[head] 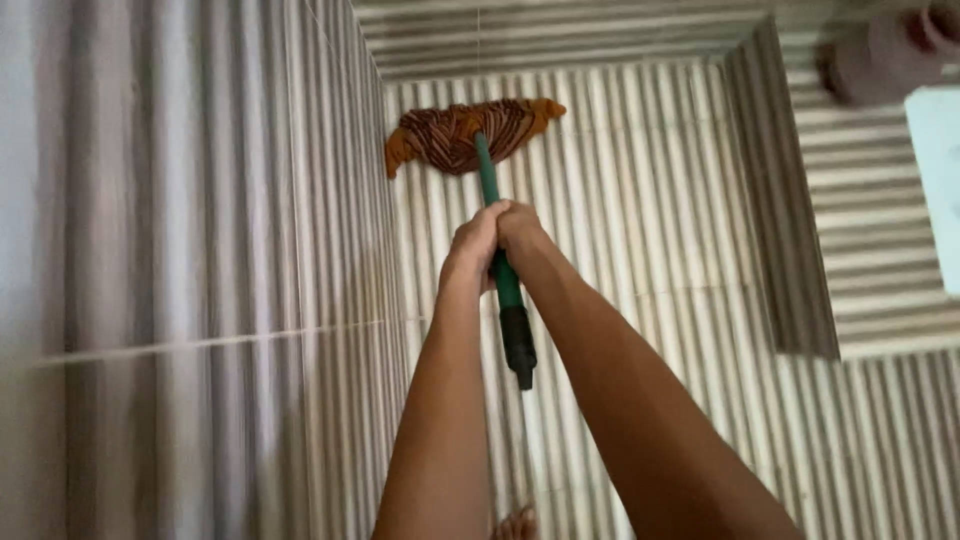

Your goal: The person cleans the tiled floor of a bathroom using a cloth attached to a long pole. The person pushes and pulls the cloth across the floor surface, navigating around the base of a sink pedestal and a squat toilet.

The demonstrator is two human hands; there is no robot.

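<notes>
Both of my hands grip a mop by its green handle [507, 285]. My left hand [472, 245] and my right hand [520, 232] are closed side by side around the pole, about midway along its visible length. The handle ends in a black grip below my hands. The brown and orange mop head [463, 133] lies spread flat on the striped tiled floor [640, 260], up against the base of the left wall.
A striped tiled wall [200, 250] stands close on the left. A low tiled ledge [790, 220] runs along the right. A dark round object [880, 55] and a white surface [935, 180] sit beyond it. My toes [515, 522] show at the bottom.
</notes>
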